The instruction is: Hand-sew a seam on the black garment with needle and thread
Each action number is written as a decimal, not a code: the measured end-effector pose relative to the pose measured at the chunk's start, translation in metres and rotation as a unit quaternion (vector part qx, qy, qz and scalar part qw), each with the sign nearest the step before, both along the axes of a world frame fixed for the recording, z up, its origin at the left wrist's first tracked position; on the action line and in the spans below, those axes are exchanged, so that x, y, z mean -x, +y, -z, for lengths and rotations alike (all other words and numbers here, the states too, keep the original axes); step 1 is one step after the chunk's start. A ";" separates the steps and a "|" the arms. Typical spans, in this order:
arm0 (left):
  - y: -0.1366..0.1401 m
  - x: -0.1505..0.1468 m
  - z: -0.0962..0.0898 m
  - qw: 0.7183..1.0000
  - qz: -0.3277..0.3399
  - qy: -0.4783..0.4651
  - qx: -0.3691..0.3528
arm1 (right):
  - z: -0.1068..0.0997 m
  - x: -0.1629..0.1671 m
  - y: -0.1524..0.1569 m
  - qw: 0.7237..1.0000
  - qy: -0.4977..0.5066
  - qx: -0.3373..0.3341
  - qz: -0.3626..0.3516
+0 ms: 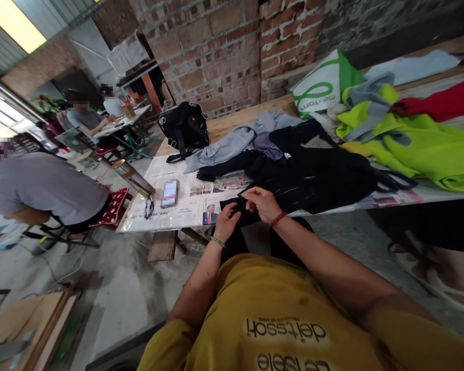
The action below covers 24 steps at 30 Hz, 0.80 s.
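A black garment (325, 172) with pale stitch-like lines lies across the table and reaches down to my lap. My left hand (227, 225), a green bead bracelet at its wrist, grips the edge of this cloth between thumb and fingers. Just right of it, my right hand (263, 204), wearing a red bracelet, is closed in a pinch over the same cloth. Whatever sits between those fingertips is too small to make out. Beyond the black cloth lies a grey garment (235, 141).
Newspaper under clear plastic covers the table (185, 219). On it are a phone (169, 193), a tumbler (133, 176) and a black bag (183, 129). A yellow-green garment (417, 141) and a green-white bag (325, 85) lie rightward. A seated person (50, 185) is at left.
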<state>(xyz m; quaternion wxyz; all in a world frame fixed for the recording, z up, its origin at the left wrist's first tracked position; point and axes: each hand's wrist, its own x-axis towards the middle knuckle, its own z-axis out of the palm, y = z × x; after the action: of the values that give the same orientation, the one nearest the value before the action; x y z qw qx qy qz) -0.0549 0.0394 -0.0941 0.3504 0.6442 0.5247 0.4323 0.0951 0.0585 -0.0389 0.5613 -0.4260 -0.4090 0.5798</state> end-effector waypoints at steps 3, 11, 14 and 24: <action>0.000 0.000 -0.002 1.000 0.006 0.001 0.001 | -0.003 0.008 -0.004 0.992 0.108 0.022 -0.058; -0.004 -0.002 -0.012 1.000 0.028 -0.004 -0.010 | -0.001 0.010 -0.013 0.969 0.197 0.025 -0.146; -0.005 -0.002 -0.013 0.999 0.028 0.007 -0.014 | 0.001 0.011 -0.015 0.969 0.199 0.021 -0.146; -0.004 0.005 0.000 0.998 0.037 -0.050 -0.005 | 0.003 0.021 -0.034 0.939 0.160 0.057 -0.298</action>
<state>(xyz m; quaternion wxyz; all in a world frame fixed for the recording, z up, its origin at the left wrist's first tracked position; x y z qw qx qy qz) -0.0595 0.0354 -0.0939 0.3890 0.6420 0.4803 0.4537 0.0736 0.0248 -0.0421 0.3959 -0.2179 -0.3878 0.8034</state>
